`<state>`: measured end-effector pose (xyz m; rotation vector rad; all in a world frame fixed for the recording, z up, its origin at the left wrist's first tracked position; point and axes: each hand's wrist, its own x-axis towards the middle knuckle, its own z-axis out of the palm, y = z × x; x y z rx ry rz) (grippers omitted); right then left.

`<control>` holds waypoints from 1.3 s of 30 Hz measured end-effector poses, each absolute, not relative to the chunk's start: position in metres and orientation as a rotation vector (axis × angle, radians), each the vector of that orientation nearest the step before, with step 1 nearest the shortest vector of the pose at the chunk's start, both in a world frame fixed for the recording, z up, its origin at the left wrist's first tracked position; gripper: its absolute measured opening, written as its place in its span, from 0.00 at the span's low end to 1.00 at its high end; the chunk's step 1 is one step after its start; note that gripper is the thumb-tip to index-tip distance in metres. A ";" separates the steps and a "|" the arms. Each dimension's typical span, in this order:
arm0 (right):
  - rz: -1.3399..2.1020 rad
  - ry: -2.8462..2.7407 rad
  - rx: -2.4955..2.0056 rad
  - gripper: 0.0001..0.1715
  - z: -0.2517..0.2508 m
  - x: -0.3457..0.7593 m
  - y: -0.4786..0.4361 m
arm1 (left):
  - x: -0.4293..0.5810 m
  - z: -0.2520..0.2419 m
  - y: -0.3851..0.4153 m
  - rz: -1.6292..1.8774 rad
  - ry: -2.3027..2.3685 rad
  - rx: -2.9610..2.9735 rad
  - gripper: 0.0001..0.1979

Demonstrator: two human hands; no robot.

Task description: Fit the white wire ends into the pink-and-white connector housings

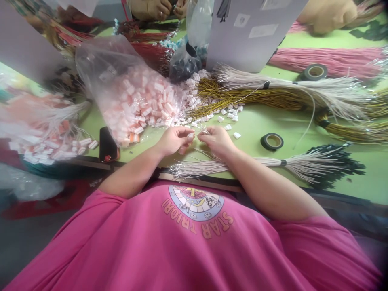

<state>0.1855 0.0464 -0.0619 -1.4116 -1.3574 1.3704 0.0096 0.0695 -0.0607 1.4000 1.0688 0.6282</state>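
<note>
My left hand pinches a small white connector between thumb and fingertips. Just to its right, my right hand is closed on several thin white wires, whose ends point toward the connector. Whether a wire end sits inside the connector is too small to tell. Below my hands, a tied bundle of white wires lies along the table's front edge, with black pieces at its right end. Loose white connectors are scattered just beyond my right hand.
A clear bag of white and orange connectors lies at left, beside a dark phone. Yellow wires and white wire bundles stretch across the back right. Black tape rests at right. Other people's hands show behind grey dividers.
</note>
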 end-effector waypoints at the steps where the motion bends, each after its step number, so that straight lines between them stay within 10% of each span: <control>1: 1.367 -1.368 -1.423 0.07 -0.062 0.185 0.046 | 0.010 -0.060 0.069 0.619 1.083 1.433 0.10; 39: 1.416 -1.081 -1.290 0.09 -0.063 0.184 0.050 | -0.034 -0.029 0.104 0.622 1.446 2.388 0.10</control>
